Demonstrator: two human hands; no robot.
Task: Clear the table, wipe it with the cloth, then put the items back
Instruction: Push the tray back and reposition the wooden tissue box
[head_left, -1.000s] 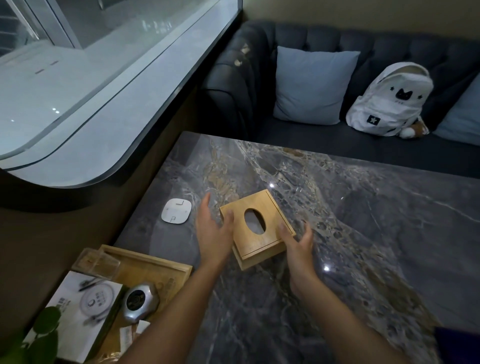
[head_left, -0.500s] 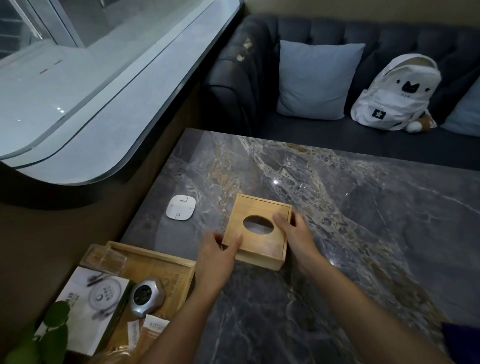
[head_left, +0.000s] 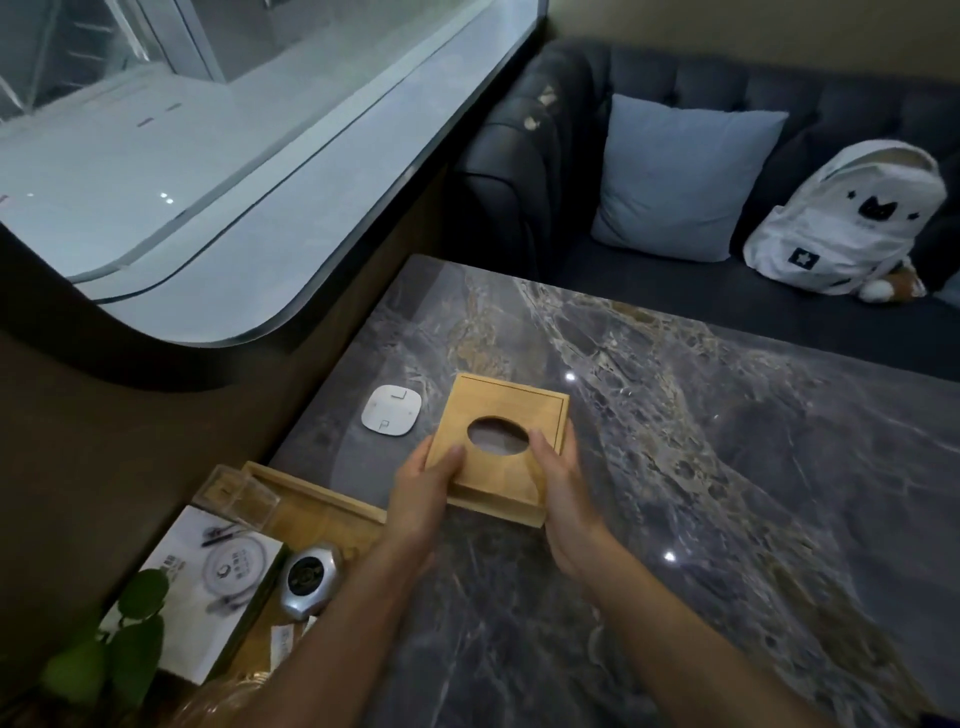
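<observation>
Left hand (head_left: 422, 483) grips near-left corner of wooden tissue box (head_left: 501, 446), thumb on lid; right hand (head_left: 558, 480) clasps its right side, thumb beside oval opening. Box flat on marble table (head_left: 727, 467), just right of white pad (head_left: 390, 417), oval facing up, long axis left-right. Versus a second ago: box squared to table edge, shifted left toward pad, both hands now closed on it.
</observation>
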